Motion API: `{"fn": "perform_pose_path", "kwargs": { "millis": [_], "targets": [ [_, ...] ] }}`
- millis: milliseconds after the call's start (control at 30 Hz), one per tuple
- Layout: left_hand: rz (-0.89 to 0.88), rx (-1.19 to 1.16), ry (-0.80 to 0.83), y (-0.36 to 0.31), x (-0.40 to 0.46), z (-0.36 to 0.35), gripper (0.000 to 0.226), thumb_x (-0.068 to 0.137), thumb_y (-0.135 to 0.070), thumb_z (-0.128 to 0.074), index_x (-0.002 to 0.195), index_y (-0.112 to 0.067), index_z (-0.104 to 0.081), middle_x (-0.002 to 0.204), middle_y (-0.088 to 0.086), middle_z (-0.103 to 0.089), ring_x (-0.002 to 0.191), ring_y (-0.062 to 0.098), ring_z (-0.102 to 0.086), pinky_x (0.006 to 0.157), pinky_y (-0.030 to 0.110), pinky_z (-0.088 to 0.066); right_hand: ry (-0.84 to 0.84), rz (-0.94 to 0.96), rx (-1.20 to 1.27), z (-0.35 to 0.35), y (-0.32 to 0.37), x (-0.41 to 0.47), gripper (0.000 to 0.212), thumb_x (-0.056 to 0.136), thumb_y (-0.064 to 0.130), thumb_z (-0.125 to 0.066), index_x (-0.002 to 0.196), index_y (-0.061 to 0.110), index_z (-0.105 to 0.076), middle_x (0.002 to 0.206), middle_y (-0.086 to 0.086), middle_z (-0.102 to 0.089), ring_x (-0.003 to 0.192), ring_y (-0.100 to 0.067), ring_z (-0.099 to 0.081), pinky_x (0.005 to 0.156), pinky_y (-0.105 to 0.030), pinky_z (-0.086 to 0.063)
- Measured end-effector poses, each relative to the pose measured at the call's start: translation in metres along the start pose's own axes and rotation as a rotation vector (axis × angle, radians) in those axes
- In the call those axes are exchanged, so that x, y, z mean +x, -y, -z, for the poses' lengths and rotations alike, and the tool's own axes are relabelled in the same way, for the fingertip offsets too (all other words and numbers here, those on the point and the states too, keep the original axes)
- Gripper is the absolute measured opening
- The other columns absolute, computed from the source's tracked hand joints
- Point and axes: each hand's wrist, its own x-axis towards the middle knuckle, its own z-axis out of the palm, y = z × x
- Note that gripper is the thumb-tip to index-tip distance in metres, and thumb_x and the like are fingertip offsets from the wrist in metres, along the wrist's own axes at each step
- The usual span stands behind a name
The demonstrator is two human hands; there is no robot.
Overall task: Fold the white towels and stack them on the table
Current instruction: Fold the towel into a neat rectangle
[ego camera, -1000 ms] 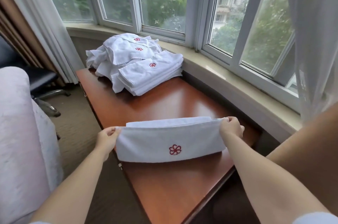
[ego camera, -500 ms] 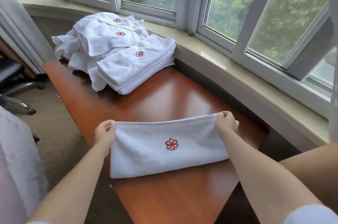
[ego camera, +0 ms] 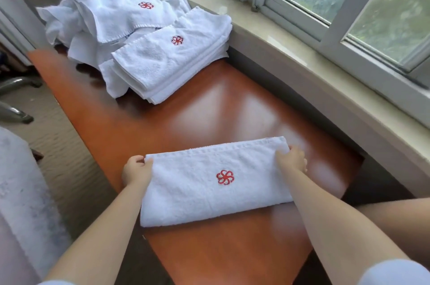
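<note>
Folded white towel (ego camera: 209, 182) lay flat across the near part of the reddish-brown wooden surface (ego camera: 209, 117), red flower logo (ego camera: 225, 177) facing up, near-left corner hanging just over the surface's left edge. Left hand (ego camera: 136, 171) gripped the far-left corner, fingers curled round the towel's edge. Right hand (ego camera: 292, 160) pinched the far-right corner the same way, knuckles up, fingers tucked under the hem. Both forearms reached in from the near side, light sleeve cuffs just visible at the bottom. Farther along the surface, toward the far left, sat a neat stack of folded towels (ego camera: 169, 61) with the same red logo on top, touching a messy heap of unfolded towels (ego camera: 111, 5) just behind and left of it, two more logos showing on that pile. Good stretch of bare glossy wood between the stack and the held towel, so well apart. Beige window sill (ego camera: 290, 52) ran along the right side of the surface, white-framed windows (ego camera: 325, 5) above it with green trees outside. Carpet (ego camera: 58, 140) on the left, plus a bit of chair base (ego camera: 16, 98) at the far left edge, blurry.
</note>
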Motion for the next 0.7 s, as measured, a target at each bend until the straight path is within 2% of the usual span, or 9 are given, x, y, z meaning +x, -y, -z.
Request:
{"fn": "perform_pose_path", "kwargs": {
  "millis": [67, 133, 233, 333, 433, 500, 567, 633, 700],
  "targets": [
    [0.051, 0.053, 0.025, 0.001, -0.007, 0.004, 0.047, 0.087, -0.039, -0.066, 0.124, -0.013, -0.056, 0.116, 0.008, -0.062, 0.103, 0.031, -0.06, 0.086, 0.039, -0.052, 0.054, -0.047, -0.018, 0.006, -0.003, -0.005, 0.048, 0.088, 0.036, -0.055, 0.129, 0.011, -0.048, 0.133, -0.011, -0.048, 0.125, -0.037, -0.044, 0.106, -0.046, -0.037],
    [0.104, 0.046, 0.123, 0.004, -0.016, 0.01, 0.053, 0.081, -0.04, -0.073, 0.122, -0.01, -0.056, 0.113, 0.007, -0.063, 0.1, 0.03, -0.062, 0.084, 0.038, -0.051, 0.152, -0.108, 0.006, 0.014, -0.009, -0.013, 0.045, 0.083, 0.039, -0.06, 0.119, 0.013, -0.05, 0.117, -0.008, -0.058, 0.115, -0.037, -0.053, 0.101, -0.045, -0.043],
    [0.227, -0.043, 0.272, 0.01, -0.038, 0.022, 0.042, 0.077, -0.032, -0.079, 0.101, -0.004, -0.06, 0.097, 0.009, -0.065, 0.083, 0.027, -0.063, 0.081, 0.041, -0.053, 0.237, -0.127, 0.055, 0.027, -0.021, -0.027, 0.028, 0.079, 0.031, -0.063, 0.097, 0.013, -0.053, 0.089, -0.003, -0.059, 0.1, -0.034, -0.059, 0.092, -0.041, -0.05],
    [0.217, -0.08, 0.337, 0.013, -0.067, 0.033, 0.036, 0.081, -0.028, -0.077, 0.103, -0.005, -0.06, 0.096, 0.008, -0.063, 0.085, 0.027, -0.062, 0.076, 0.038, -0.051, 0.26, -0.053, 0.087, 0.036, -0.03, -0.039, 0.02, 0.08, 0.028, -0.065, 0.083, 0.014, -0.052, 0.082, -0.003, -0.057, 0.094, -0.033, -0.06, 0.09, -0.041, -0.051],
    [0.157, -0.189, 0.357, 0.003, -0.104, 0.049, 0.02, 0.086, -0.022, -0.072, 0.098, -0.009, -0.064, 0.092, 0.006, -0.068, 0.078, 0.02, -0.064, 0.062, 0.03, -0.049, 0.294, 0.039, 0.184, 0.048, -0.035, -0.052, 0.024, 0.084, 0.026, -0.065, 0.098, 0.008, -0.058, 0.089, -0.007, -0.061, 0.088, -0.032, -0.061, 0.077, -0.035, -0.05],
    [0.134, -0.234, 0.367, -0.006, -0.131, 0.061, 0.021, 0.088, -0.024, -0.068, 0.104, -0.011, -0.064, 0.095, 0.005, -0.069, 0.082, 0.022, -0.065, 0.066, 0.03, -0.05, 0.311, 0.098, 0.233, 0.055, -0.036, -0.064, 0.025, 0.083, 0.023, -0.063, 0.102, 0.008, -0.058, 0.095, -0.009, -0.064, 0.083, -0.029, -0.061, 0.068, -0.031, -0.046],
    [0.116, -0.258, 0.368, -0.013, -0.16, 0.073, 0.024, 0.089, -0.026, -0.066, 0.11, -0.015, -0.061, 0.101, 0.007, -0.068, 0.091, 0.026, -0.065, 0.08, 0.035, -0.051, 0.343, 0.121, 0.317, 0.063, -0.033, -0.083, 0.02, 0.08, 0.024, -0.06, 0.096, 0.011, -0.06, 0.091, -0.006, -0.065, 0.074, -0.023, -0.06, 0.061, -0.027, -0.042],
    [0.099, -0.299, 0.374, -0.017, -0.188, 0.085, 0.027, 0.09, -0.025, -0.065, 0.114, -0.017, -0.058, 0.108, 0.009, -0.067, 0.1, 0.03, -0.063, 0.091, 0.042, -0.051, 0.388, 0.12, 0.412, 0.066, -0.029, -0.105, 0.025, 0.076, 0.038, -0.058, 0.086, 0.016, -0.062, 0.081, -0.002, -0.066, 0.073, -0.022, -0.062, 0.063, -0.027, -0.043],
    [0.086, -0.368, 0.359, -0.019, -0.212, 0.096, 0.026, 0.09, -0.022, -0.063, 0.116, -0.016, -0.058, 0.109, 0.011, -0.067, 0.099, 0.031, -0.064, 0.085, 0.04, -0.052, 0.424, 0.13, 0.475, 0.067, -0.023, -0.127, 0.039, 0.068, 0.053, -0.053, 0.079, 0.016, -0.06, 0.077, -0.001, -0.067, 0.076, -0.025, -0.064, 0.072, -0.03, -0.049]
  ]
}}
